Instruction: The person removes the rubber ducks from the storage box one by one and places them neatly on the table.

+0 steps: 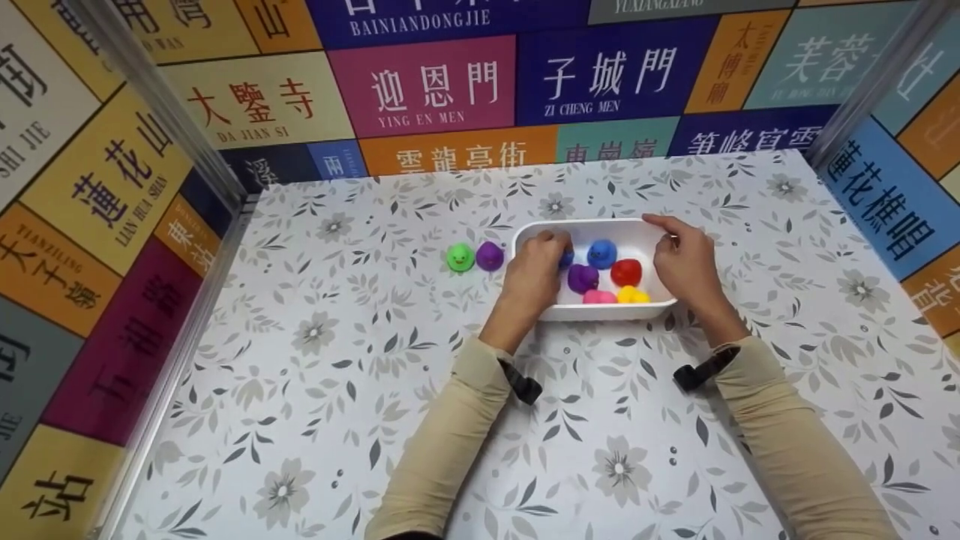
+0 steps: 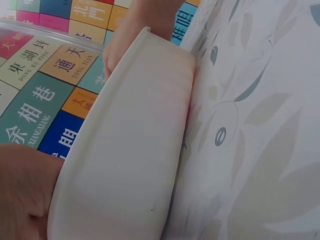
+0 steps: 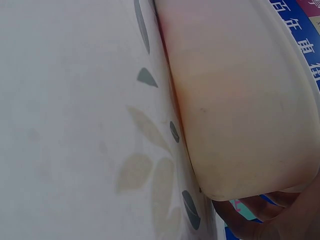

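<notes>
A white plastic tray [image 1: 607, 311] with small rubber ducks in it lies on the table. My left hand [image 1: 534, 271] reaches over its left end, fingers curled down at a dark blue duck [image 1: 567, 259] that they mostly hide. My right hand [image 1: 686, 262] grips the right end, one finger along the back rim; in the right wrist view its fingers [image 3: 260, 212] bend round the tray's outside. Inside are a blue duck [image 1: 601, 254], a purple duck [image 1: 583, 278], a red one [image 1: 625, 272], a pink one [image 1: 599, 297] and a yellow one [image 1: 633, 295].
Left of the tray, a green duck [image 1: 460, 257] and a purple duck [image 1: 490, 256] sit side by side on the floral-patterned table [image 1: 360, 420]. Panels with printed characters [image 1: 427, 86] stand along the back and both sides.
</notes>
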`<state>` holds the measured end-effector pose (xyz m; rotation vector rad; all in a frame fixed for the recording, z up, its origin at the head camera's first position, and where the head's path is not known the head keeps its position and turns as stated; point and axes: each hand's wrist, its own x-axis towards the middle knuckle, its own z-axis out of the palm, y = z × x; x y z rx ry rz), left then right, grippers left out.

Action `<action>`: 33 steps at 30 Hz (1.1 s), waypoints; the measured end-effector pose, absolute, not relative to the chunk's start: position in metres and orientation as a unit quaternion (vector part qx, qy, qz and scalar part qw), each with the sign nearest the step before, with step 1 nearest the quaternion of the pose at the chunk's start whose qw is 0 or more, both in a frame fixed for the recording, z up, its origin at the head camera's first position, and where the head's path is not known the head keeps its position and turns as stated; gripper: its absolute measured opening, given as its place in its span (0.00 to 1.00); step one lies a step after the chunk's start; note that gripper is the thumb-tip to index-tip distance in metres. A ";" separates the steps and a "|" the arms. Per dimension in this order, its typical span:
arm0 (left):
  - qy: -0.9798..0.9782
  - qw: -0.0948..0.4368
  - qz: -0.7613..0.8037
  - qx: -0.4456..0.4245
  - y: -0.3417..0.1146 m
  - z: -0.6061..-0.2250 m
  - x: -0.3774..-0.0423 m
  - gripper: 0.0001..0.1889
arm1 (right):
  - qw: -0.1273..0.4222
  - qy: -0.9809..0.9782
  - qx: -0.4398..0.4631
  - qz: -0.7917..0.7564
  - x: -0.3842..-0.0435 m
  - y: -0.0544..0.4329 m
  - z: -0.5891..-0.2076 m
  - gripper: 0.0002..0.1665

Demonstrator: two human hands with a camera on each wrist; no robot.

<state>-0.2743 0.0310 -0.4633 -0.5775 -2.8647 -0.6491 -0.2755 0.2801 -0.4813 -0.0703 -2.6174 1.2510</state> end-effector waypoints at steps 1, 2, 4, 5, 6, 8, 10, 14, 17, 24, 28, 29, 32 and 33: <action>-0.954 0.076 -0.220 -0.187 0.031 -0.464 -0.274 0.14 | 0.120 -0.896 -0.024 0.427 -0.275 0.280 -0.481 0.32; -0.955 0.078 -0.222 -0.183 0.032 -0.464 -0.274 0.13 | 0.124 -0.895 -0.022 0.427 -0.276 0.280 -0.482 0.32; -0.955 0.085 -0.223 -0.174 0.032 -0.465 -0.274 0.12 | 0.131 -0.894 -0.016 0.428 -0.276 0.280 -0.483 0.31; -0.956 0.089 -0.223 -0.170 0.032 -0.465 -0.274 0.11 | 0.135 -0.893 -0.013 0.428 -0.276 0.280 -0.483 0.31; -0.956 0.093 -0.223 -0.167 0.032 -0.466 -0.274 0.10 | 0.138 -0.892 -0.010 0.430 -0.277 0.280 -0.483 0.31; -0.956 0.099 -0.222 -0.162 0.032 -0.466 -0.274 0.10 | 0.144 -0.889 -0.005 0.434 -0.277 0.280 -0.483 0.31; -0.956 0.101 -0.223 -0.161 0.032 -0.466 -0.274 0.10 | 0.144 -0.889 -0.004 0.435 -0.277 0.280 -0.483 0.31; -0.952 0.099 -0.232 -0.174 0.031 -0.467 -0.275 0.08 | 0.140 -0.889 -0.006 0.435 -0.277 0.280 -0.483 0.31; -0.947 0.095 -0.245 -0.186 0.030 -0.467 -0.276 0.09 | 0.135 -0.892 -0.012 0.431 -0.276 0.280 -0.483 0.32; -0.929 0.081 -0.293 -0.212 0.026 -0.464 -0.274 0.14 | 0.127 -0.895 -0.020 0.427 -0.275 0.280 -0.482 0.32; -0.917 0.096 -0.306 -0.235 0.022 -0.461 -0.273 0.14 | 0.123 -0.896 -0.022 0.425 -0.275 0.281 -0.483 0.32; -0.915 0.102 -0.307 -0.242 0.021 -0.460 -0.273 0.14 | 0.122 -0.897 -0.022 0.424 -0.275 0.281 -0.483 0.32; -0.908 0.117 -0.309 -0.258 0.016 -0.459 -0.273 0.15 | 0.127 -0.898 -0.020 0.421 -0.275 0.281 -0.483 0.33; -0.905 0.122 -0.312 -0.261 0.014 -0.459 -0.273 0.15 | 0.134 -0.897 -0.018 0.420 -0.275 0.280 -0.484 0.32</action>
